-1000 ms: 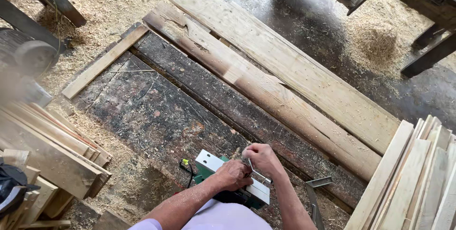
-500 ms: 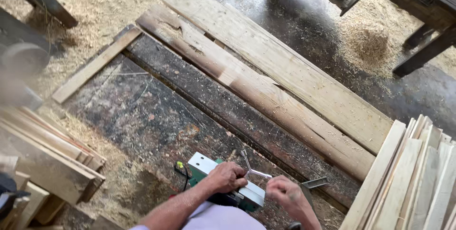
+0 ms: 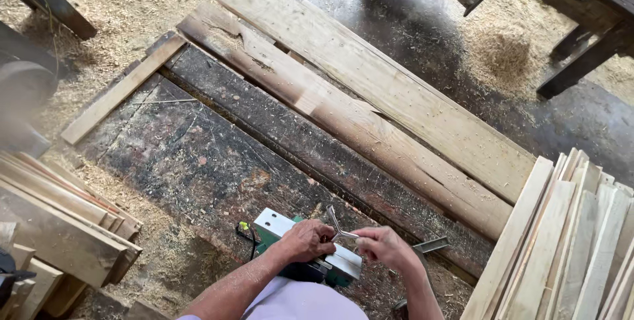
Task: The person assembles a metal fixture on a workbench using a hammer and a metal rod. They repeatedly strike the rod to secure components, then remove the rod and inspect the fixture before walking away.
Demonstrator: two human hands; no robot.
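A green and silver electric planer (image 3: 281, 226) lies on the dark workbench (image 3: 198, 161) at the bottom middle. My left hand (image 3: 305, 241) presses down on top of the planer. My right hand (image 3: 384, 247) is just to its right, fingers closed on a small metal wrench (image 3: 337, 224) whose forked end sticks up between the two hands.
Two long pale planks (image 3: 370, 95) lie diagonally across the bench. A stack of thin boards (image 3: 574, 241) stands at the right, more boards (image 3: 59, 221) at the left. A loose metal piece (image 3: 429, 246) lies right of my hands. Sawdust covers the floor.
My right hand has pulled back from over the planer to its right side with the wrench. The camera has tilted slightly.
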